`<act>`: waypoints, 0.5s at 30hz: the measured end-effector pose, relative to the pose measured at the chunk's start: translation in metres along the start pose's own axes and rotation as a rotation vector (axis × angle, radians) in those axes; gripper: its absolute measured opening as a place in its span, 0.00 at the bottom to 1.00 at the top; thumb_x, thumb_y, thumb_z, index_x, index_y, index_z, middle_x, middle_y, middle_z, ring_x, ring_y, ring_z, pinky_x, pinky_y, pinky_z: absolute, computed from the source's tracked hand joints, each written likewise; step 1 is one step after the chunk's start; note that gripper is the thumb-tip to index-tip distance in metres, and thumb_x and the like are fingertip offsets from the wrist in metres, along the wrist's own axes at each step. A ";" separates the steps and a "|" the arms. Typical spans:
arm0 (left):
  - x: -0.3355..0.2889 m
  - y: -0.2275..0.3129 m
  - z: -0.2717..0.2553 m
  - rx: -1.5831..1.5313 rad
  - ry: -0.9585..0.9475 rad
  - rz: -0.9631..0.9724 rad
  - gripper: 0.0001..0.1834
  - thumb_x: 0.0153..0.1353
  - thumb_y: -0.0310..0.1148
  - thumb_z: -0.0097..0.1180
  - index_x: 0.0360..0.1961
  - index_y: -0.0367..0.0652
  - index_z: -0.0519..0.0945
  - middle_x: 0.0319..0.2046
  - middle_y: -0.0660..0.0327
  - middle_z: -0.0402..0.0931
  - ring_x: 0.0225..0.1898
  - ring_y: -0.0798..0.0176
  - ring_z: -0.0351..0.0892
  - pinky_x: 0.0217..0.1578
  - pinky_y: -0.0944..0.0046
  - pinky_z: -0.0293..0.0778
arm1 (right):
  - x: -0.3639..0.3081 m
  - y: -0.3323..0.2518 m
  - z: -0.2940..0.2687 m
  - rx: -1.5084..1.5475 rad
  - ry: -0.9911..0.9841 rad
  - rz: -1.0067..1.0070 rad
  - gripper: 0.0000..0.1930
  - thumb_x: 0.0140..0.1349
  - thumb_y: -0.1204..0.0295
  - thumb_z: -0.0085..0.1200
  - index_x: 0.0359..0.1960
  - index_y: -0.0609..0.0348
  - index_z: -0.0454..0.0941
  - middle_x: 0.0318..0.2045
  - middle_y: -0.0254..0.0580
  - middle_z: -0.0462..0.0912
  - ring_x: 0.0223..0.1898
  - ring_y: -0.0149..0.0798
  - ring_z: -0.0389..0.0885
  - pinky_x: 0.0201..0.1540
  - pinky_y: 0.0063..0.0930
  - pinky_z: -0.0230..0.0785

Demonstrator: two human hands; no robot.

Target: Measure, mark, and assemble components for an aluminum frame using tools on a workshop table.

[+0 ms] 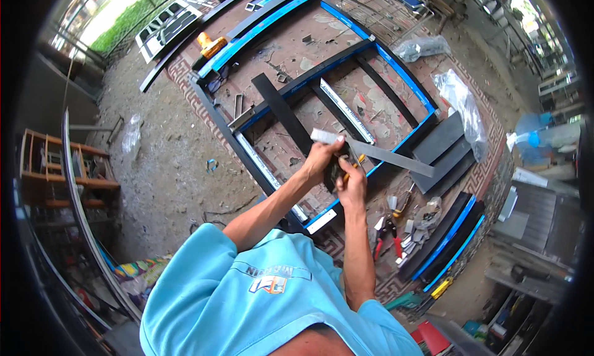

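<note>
My left hand (pixel 320 160) is closed near the pale stock of a try square (pixel 396 159), whose grey blade points off to the right. Beside it, my right hand (pixel 352 184) is closed around a thin yellow stick (pixel 361 160), perhaps a pencil. A dark piece (pixel 335 175) shows between both hands; its kind is hard to make out. Below the hands lies a large dark frame (pixel 297 85) with blue film strips along its edges. A loose black bar (pixel 279 108) rests across it, and a white-labelled bar (pixel 346 111) lies inside.
An orange power drill (pixel 210 46) stands by the frame's far left corner. To the right lie dark panels (pixel 442 148), clear plastic wrap (pixel 461 108), red-handled pliers (pixel 387 237) and blue-edged black strips (pixel 445 238). A wooden rack (pixel 65 167) is at the left.
</note>
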State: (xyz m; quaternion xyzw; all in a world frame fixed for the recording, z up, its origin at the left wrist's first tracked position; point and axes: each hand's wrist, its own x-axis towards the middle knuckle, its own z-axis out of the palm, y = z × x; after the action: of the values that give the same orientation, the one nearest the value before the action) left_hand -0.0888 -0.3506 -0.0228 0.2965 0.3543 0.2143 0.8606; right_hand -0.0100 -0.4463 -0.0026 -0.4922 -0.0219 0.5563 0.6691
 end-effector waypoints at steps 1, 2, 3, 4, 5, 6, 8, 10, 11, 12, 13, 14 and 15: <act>0.011 0.016 -0.005 0.115 0.070 -0.033 0.17 0.63 0.40 0.54 0.39 0.32 0.76 0.28 0.56 0.77 0.27 0.62 0.79 0.24 0.63 0.76 | 0.015 0.007 0.009 0.101 0.017 0.032 0.06 0.58 0.70 0.55 0.36 0.56 0.75 0.18 0.27 0.72 0.10 0.22 0.62 0.11 0.15 0.51; 0.018 0.025 -0.007 0.133 0.119 -0.004 0.17 0.63 0.40 0.55 0.35 0.31 0.76 0.26 0.55 0.77 0.27 0.62 0.78 0.27 0.61 0.76 | 0.028 0.012 0.017 0.200 0.031 0.062 0.05 0.59 0.69 0.56 0.34 0.55 0.75 0.17 0.27 0.71 0.09 0.22 0.61 0.10 0.15 0.49; 0.030 0.030 -0.015 0.112 0.157 -0.036 0.17 0.63 0.40 0.55 0.34 0.32 0.77 0.26 0.56 0.77 0.27 0.62 0.78 0.27 0.60 0.76 | 0.039 0.019 0.020 0.228 0.053 0.050 0.05 0.59 0.69 0.56 0.34 0.55 0.75 0.17 0.27 0.71 0.09 0.22 0.61 0.10 0.15 0.49; 0.046 0.033 -0.027 0.087 0.199 -0.066 0.17 0.62 0.40 0.56 0.33 0.32 0.77 0.26 0.56 0.77 0.27 0.62 0.78 0.27 0.59 0.76 | 0.050 0.025 0.022 0.280 0.021 0.077 0.06 0.60 0.68 0.56 0.34 0.55 0.75 0.16 0.26 0.71 0.08 0.21 0.59 0.10 0.15 0.48; 0.058 0.049 -0.034 0.123 0.190 -0.068 0.17 0.62 0.40 0.57 0.34 0.33 0.77 0.26 0.57 0.77 0.27 0.62 0.78 0.28 0.59 0.75 | 0.060 0.025 0.023 0.325 -0.008 0.100 0.06 0.60 0.68 0.56 0.35 0.55 0.75 0.16 0.26 0.70 0.08 0.21 0.58 0.10 0.16 0.47; 0.068 0.061 -0.043 0.123 0.211 0.007 0.16 0.61 0.39 0.58 0.31 0.33 0.78 0.27 0.57 0.78 0.22 0.65 0.75 0.23 0.61 0.70 | 0.064 0.026 0.021 0.339 0.018 0.089 0.06 0.60 0.68 0.56 0.35 0.55 0.75 0.16 0.26 0.70 0.08 0.21 0.58 0.10 0.16 0.47; 0.099 0.086 -0.066 0.188 0.168 0.132 0.14 0.60 0.38 0.58 0.31 0.34 0.79 0.27 0.59 0.79 0.23 0.66 0.76 0.25 0.64 0.71 | 0.063 0.024 0.018 0.068 0.290 -0.031 0.07 0.59 0.67 0.57 0.35 0.55 0.76 0.17 0.26 0.70 0.08 0.19 0.56 0.10 0.15 0.46; 0.126 0.118 -0.075 0.300 0.022 0.143 0.15 0.60 0.38 0.60 0.32 0.34 0.79 0.27 0.62 0.79 0.24 0.68 0.76 0.27 0.67 0.72 | 0.067 0.010 0.017 -0.525 0.627 -0.241 0.13 0.59 0.65 0.58 0.42 0.60 0.78 0.24 0.35 0.77 0.15 0.26 0.69 0.15 0.21 0.60; 0.146 0.126 -0.086 0.423 -0.035 0.108 0.16 0.59 0.38 0.61 0.33 0.33 0.79 0.27 0.62 0.79 0.25 0.69 0.77 0.28 0.68 0.73 | 0.083 0.009 0.000 -1.055 0.625 -0.792 0.17 0.58 0.66 0.59 0.45 0.64 0.77 0.32 0.45 0.80 0.30 0.39 0.79 0.34 0.32 0.72; 0.157 0.137 -0.093 0.520 -0.038 0.083 0.16 0.57 0.37 0.62 0.33 0.32 0.79 0.27 0.61 0.80 0.26 0.69 0.77 0.28 0.68 0.73 | 0.082 -0.016 0.027 -1.100 0.637 -0.682 0.21 0.55 0.64 0.62 0.47 0.63 0.76 0.42 0.51 0.78 0.47 0.54 0.76 0.49 0.38 0.68; 0.166 0.141 -0.094 0.540 -0.090 0.079 0.16 0.56 0.37 0.63 0.33 0.31 0.79 0.27 0.60 0.80 0.26 0.69 0.77 0.29 0.68 0.74 | 0.096 -0.032 0.032 -1.275 0.581 -0.854 0.23 0.53 0.66 0.63 0.51 0.61 0.74 0.49 0.54 0.75 0.50 0.54 0.74 0.50 0.38 0.68; 0.177 0.145 -0.095 0.559 -0.139 0.081 0.16 0.56 0.36 0.64 0.33 0.30 0.79 0.27 0.60 0.80 0.26 0.69 0.77 0.29 0.67 0.74 | 0.110 -0.048 0.042 -1.419 0.523 -0.813 0.27 0.50 0.68 0.64 0.53 0.58 0.73 0.55 0.55 0.70 0.53 0.53 0.72 0.51 0.41 0.67; 0.188 0.150 -0.097 0.554 -0.147 0.052 0.16 0.56 0.36 0.64 0.33 0.30 0.79 0.27 0.60 0.80 0.26 0.69 0.77 0.29 0.67 0.74 | 0.127 -0.057 0.043 -1.489 0.453 -0.718 0.27 0.49 0.67 0.65 0.53 0.57 0.73 0.52 0.57 0.73 0.51 0.54 0.74 0.50 0.42 0.67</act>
State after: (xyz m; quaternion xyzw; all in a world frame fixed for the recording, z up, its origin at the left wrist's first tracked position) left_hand -0.0601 -0.0969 -0.0695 0.5442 0.3282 0.1092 0.7644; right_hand 0.0542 -0.3159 -0.0077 -0.8659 -0.4017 0.0398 0.2955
